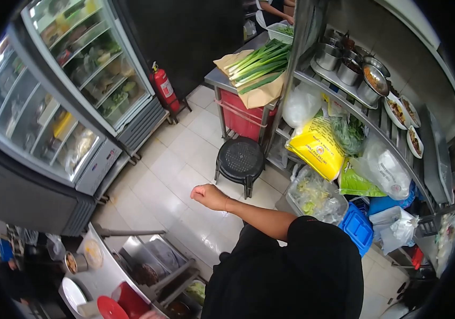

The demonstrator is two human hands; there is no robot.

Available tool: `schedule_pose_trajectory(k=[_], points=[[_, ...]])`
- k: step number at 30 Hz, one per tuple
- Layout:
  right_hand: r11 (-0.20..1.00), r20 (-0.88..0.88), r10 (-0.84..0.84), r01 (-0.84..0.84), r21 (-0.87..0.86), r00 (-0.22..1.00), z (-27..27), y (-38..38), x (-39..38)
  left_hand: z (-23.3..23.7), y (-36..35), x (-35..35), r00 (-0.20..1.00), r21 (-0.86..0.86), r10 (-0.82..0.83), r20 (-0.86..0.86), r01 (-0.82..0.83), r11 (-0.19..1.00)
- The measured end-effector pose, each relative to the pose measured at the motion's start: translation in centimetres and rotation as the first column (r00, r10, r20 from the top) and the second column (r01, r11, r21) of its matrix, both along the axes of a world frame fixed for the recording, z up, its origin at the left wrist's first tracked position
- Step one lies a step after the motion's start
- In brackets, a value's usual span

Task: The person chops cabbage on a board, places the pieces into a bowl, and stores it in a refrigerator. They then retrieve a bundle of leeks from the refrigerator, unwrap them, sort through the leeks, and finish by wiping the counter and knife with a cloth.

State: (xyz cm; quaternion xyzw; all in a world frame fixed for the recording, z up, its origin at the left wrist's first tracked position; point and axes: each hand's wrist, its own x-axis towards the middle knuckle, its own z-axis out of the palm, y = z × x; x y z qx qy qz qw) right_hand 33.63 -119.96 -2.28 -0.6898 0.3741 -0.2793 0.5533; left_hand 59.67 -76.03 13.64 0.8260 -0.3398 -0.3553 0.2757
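My right hand (pixel 209 197) reaches out over the tiled floor, its fingers curled closed with nothing visible in them. Just above and to its right is a round black stool (pixel 241 159). At the bottom edge, only a sliver of my left hand (pixel 153 315) shows, beside a dark red item (pixel 130 300) and a bright red round dish (pixel 111 308); its fingers are cut off, so its grip is unclear. A white plate (pixel 73 293) and a metal pot (pixel 75 262) stand on the counter (pixel 95 276) nearby.
Glass-door fridges (pixel 97 64) line the left, by a fire extinguisher (pixel 165 87). Green onions (pixel 259 61) lie on brown paper on a metal table. Shelves at right hold metal pots (pixel 349 69), dishes and a yellow bag (pixel 317 149). Another person (pixel 275 10) works at the top.
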Motion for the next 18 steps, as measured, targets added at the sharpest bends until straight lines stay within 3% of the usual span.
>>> schedule_pose_trajectory(k=[2, 4, 5, 6, 8, 10, 12, 13, 14, 16, 17, 18], points=[[0.998, -0.068, -0.027, 0.023, -0.057, 0.997, -0.4, -3.8, -2.5, -4.6, -8.7, -2.4, 0.984, -0.014, -0.173, 0.031, 0.174, 0.985], [0.951, -0.157, -0.069, 0.018, -0.31, 0.985, -1.1, -7.1, -5.9, -10.8, -14.8, -3.5, 0.862, 0.057, -0.416, 0.29, 0.418, 0.906], [0.917, -0.221, -0.095, -0.001, -0.399, 0.971, -3.5, -9.5, -7.2, -12.1, -18.2, -4.9, 0.875, 0.005, -0.356, 0.33, 0.375, 0.927], [0.987, -0.252, -0.006, -0.035, -0.158, 0.968, -3.2, -12.2, -9.0, -13.2, -21.5, -6.4, 0.884, -0.042, -0.294, 0.363, 0.331, 0.943], [0.979, -0.245, -0.111, 0.063, -0.194, 0.963, -4.1, -16.6, -12.3, -18.7, -27.7, -4.5, 0.916, -0.145, -0.308, 0.257, 0.351, 0.925], [0.946, -0.045, -0.238, 0.242, 0.218, 0.97, -0.3, -20.2, -15.2, -17.9, -36.6, -5.3, 0.947, 0.149, -0.315, 0.071, 0.302, 0.942], [0.939, 0.025, -0.314, 0.306, 0.156, 0.949, 0.7, -24.6, -17.6, -17.5, -44.6, -6.7, 0.878, -0.012, -0.446, 0.175, 0.455, 0.89], [0.931, 0.011, -0.362, 0.362, 0.044, 0.932, 0.6, -27.0, -18.8, -18.3, -48.4, -6.8, 0.817, -0.116, -0.529, 0.229, 0.562, 0.819], [0.907, 0.064, -0.415, 0.407, 0.11, 0.908, 1.9, -28.8, -19.8, -18.9, -52.2, -6.9, 0.745, -0.208, -0.599, 0.293, 0.661, 0.721], [0.862, 0.116, -0.505, 0.493, 0.119, 0.855, 4.4, -31.6, -21.8, -17.7, -60.6, -8.6, 0.594, -0.255, -0.68, 0.431, 0.803, 0.539], [0.822, 0.037, -0.569, 0.569, 0.031, 0.821, 4.3, -33.4, -23.0, -16.9, -65.0, -9.4, 0.553, -0.282, -0.715, 0.428, 0.833, 0.475], [0.771, 0.069, -0.635, 0.637, 0.005, 0.769, 3.4, -35.4, -23.8, -16.2, -69.5, -10.3, 0.508, -0.31, -0.749, 0.426, 0.859, 0.407]])
